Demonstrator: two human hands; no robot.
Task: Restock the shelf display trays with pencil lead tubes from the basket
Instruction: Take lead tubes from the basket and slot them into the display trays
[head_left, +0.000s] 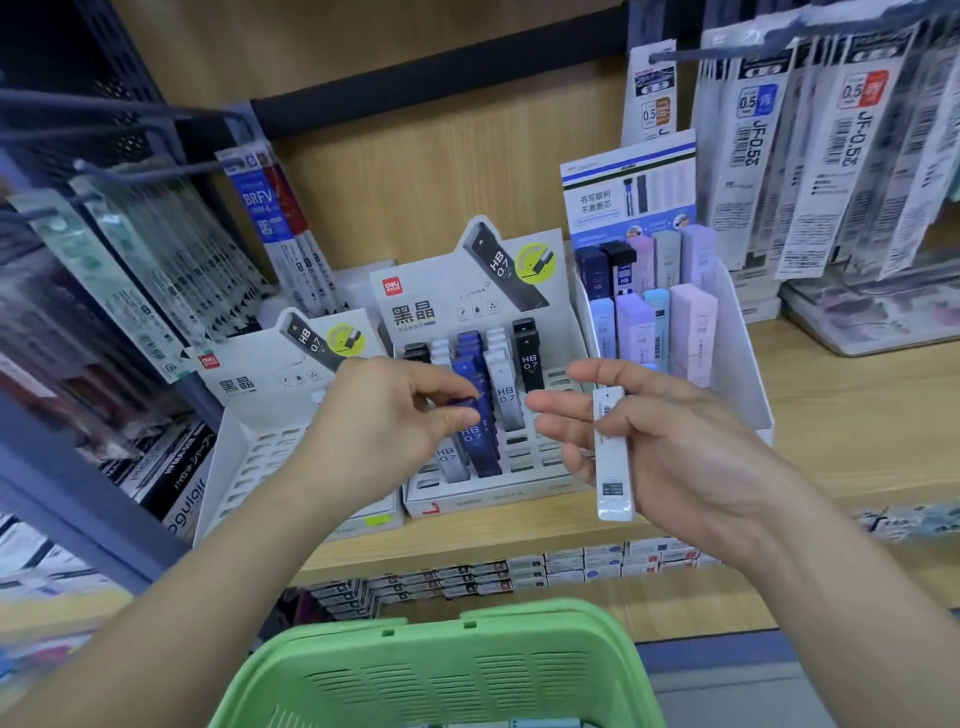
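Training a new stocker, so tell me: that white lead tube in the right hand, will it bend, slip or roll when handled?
The white tube shows straight edges in the right hand, so probably stiff. Its flat faces suggest it won't roll. Smooth plastic could slip.

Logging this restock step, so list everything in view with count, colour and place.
left tray: one, white, visible slots bare, shelf left
middle tray: one, white, holds black, white, blue tubes
right tray: one, white, pastel tubes inside
refill packs: many, hanging on hooks both sides
basket: one, green, bottom centre
blue tube: one, dark blue, over middle tray
white tube: one, white, held front right
left hand: pinches blue tube
right hand: holds white tube
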